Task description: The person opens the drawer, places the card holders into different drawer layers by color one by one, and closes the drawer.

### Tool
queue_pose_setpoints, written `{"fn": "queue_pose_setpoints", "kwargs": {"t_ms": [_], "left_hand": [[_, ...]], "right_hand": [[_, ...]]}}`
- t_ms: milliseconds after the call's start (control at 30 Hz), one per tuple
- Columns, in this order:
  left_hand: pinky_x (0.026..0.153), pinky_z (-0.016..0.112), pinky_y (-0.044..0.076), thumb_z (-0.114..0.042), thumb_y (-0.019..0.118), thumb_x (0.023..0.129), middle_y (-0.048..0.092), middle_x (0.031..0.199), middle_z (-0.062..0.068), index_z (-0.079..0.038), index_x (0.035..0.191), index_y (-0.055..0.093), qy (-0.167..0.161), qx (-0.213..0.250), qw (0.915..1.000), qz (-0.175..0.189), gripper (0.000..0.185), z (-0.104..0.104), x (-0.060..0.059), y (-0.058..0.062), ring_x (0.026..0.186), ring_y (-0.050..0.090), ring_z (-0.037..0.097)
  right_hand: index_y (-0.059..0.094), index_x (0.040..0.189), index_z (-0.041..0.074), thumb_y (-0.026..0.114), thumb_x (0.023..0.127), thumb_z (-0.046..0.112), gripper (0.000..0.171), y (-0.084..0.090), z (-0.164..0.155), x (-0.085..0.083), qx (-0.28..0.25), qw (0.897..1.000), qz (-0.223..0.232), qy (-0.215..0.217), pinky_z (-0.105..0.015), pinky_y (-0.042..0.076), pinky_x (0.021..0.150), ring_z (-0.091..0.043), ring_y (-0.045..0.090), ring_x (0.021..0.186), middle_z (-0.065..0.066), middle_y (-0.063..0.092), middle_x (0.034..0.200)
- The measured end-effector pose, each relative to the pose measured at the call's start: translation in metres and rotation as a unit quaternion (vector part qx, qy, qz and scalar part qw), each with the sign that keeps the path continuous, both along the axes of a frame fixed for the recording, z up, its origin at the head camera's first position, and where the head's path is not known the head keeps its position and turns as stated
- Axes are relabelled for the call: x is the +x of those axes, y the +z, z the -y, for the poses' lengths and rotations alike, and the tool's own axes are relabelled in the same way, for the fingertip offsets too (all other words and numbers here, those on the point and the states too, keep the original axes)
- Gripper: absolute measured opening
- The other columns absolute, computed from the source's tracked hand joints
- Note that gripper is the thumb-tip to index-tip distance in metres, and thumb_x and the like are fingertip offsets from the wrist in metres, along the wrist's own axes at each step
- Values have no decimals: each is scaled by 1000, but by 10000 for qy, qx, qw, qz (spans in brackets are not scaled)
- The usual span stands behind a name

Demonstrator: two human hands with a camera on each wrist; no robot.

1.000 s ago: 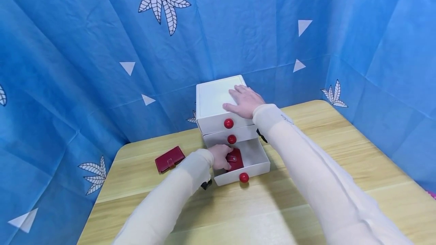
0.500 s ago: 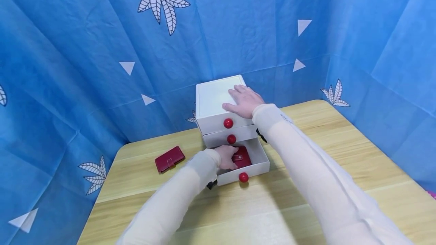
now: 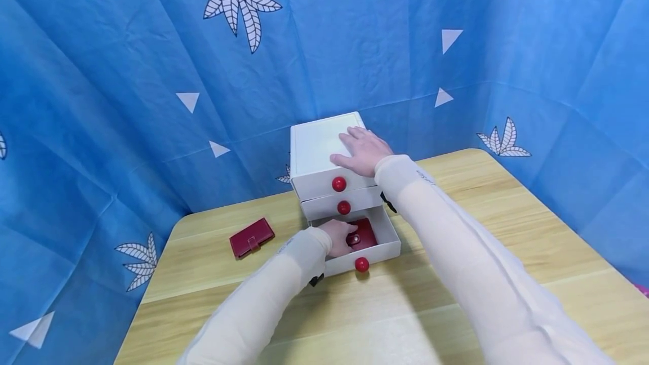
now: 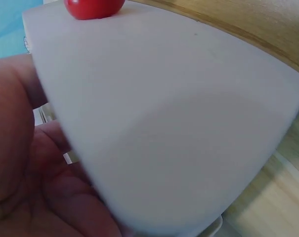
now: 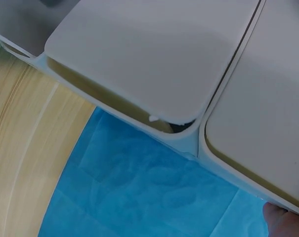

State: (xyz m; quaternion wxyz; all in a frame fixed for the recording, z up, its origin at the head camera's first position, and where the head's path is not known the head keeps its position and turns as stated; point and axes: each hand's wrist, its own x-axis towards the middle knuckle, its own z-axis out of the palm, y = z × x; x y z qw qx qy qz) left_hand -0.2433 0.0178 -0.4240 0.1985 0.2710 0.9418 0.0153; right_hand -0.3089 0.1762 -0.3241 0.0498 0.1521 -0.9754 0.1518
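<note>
A dark red wallet (image 3: 366, 234) with a snap strap lies in the pulled-out bottom drawer (image 3: 388, 251) of a small white drawer unit. My left hand (image 3: 338, 236) reaches into that drawer and holds the wallet by its left edge, thumb toward the front. In the left wrist view the white drawer front (image 4: 164, 108) hides the fingertips and the wallet, while part of the left hand (image 4: 35, 168) shows beside it. My right hand (image 3: 364, 151) rests on the unit's top (image 3: 319, 142), fingers spread. Only a bit of the right hand (image 5: 286, 222) shows in the right wrist view.
Left of the unit, a second dark red wallet (image 3: 252, 237) lies on the wooden table (image 3: 203, 269). Red knobs mark the upper drawer (image 3: 339, 184), the middle drawer (image 3: 344, 207) and the bottom one. Blue patterned cloth (image 3: 345, 44) hangs behind.
Inside the bottom drawer, my left hand and the wallet have shifted to the right. My right hand keeps its place on the unit's top.
</note>
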Motion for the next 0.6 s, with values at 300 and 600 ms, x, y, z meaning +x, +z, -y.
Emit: {"fn": "queue_pose_setpoints", "kwargs": {"t_ms": [300, 600], "left_hand": [[101, 34, 43, -31, 66, 90, 60, 130, 3, -15, 136, 56, 136, 612, 9980, -127, 49, 12, 5, 5, 118, 55, 20], [87, 33, 51, -27, 66, 90, 67, 112, 9, -8, 133, 58, 116, 1518, 9880, -250, 48, 38, 14, 12, 95, 61, 17]], "right_hand": [[26, 153, 17, 35, 92, 66, 79, 1, 0, 1, 3, 10000, 17, 49, -43, 12, 117, -25, 10, 147, -8, 18, 159], [27, 153, 16, 34, 93, 66, 79, 3, 1, 1, 56, 9999, -43, 78, -42, 12, 117, -25, 11, 146, -9, 18, 159]]}}
